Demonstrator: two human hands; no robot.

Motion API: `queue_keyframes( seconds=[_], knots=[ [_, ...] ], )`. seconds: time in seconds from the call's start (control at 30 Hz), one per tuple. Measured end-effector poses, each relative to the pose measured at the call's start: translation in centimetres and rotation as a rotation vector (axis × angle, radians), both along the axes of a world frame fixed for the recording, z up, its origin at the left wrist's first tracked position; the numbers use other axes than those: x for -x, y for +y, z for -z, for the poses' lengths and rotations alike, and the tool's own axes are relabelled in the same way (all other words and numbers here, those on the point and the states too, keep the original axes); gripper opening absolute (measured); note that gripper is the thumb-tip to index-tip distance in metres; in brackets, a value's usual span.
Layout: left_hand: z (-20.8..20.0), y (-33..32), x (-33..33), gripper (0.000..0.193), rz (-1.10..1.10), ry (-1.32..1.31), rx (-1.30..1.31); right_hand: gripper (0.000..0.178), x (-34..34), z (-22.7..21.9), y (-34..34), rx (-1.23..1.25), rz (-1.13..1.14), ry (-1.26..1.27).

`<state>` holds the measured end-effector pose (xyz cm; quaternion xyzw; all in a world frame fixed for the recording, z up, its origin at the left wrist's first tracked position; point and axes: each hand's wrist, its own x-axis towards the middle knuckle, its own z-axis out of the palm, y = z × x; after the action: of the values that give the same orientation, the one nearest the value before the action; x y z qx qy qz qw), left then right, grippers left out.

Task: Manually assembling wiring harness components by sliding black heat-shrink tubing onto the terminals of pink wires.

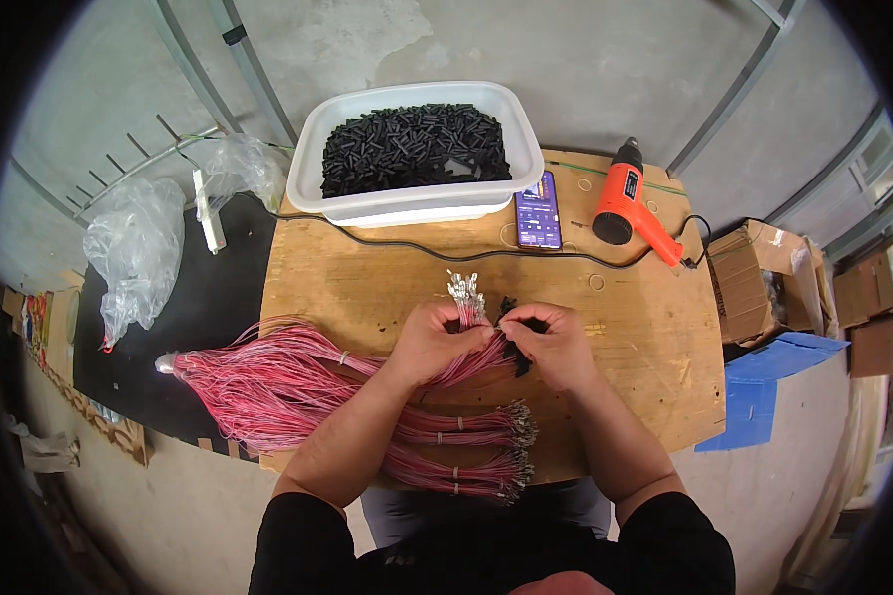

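Observation:
My left hand (pixel 435 342) is closed round a bundle of pink and white wires (pixel 473 315). Their silvery metal terminals (pixel 463 288) stick up past the fingers. Close by on the right, my right hand (pixel 554 342) is closed, its thumb and forefinger pinched together beside the bundle. Short black tubes (pixel 522 363) show under its fingers and stick out past them; what lies right at the fingertips is too small to make out. More tied bundles of pink wires (pixel 268 387) spread over the left of the table, and their terminal ends (pixel 516 426) lie below my hands.
A white tub (pixel 318 206) full of short black tubes stands at the back of the wooden table (pixel 655 327). Right of it are a phone (pixel 538 223) and an orange heat gun (pixel 620 203) with its black cable (pixel 437 248). Cardboard boxes (pixel 764 278) stand beyond the right edge.

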<state>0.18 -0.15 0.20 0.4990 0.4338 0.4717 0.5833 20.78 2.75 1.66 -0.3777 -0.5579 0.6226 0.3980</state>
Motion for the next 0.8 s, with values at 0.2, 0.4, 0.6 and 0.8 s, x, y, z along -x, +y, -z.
queue_keyframes(
  seconds=[0.2, 0.4, 0.6, 0.8],
  knots=[
    [0.0, 0.0, 0.1, 0.007, -0.052, 0.185, -0.102, 0.012, 0.1, 0.4, 0.0, -0.089, 0.015, -0.09],
    [-0.2, -0.1, 0.1, 0.007, -0.03, -0.172, 0.106, 0.016, -0.6, 0.3, 0.6, 0.317, 0.027, 0.268],
    [-0.3, -0.1, 0.2, 0.007, -0.017, -0.22, 0.095, 0.014, -0.7, 0.3, 0.5, 0.265, 0.081, 0.258],
    [-0.1, 0.1, 0.1, 0.007, -0.003, -0.255, 0.093, 0.015, -0.9, 0.6, 0.6, 0.217, 0.09, 0.224]
  ],
)
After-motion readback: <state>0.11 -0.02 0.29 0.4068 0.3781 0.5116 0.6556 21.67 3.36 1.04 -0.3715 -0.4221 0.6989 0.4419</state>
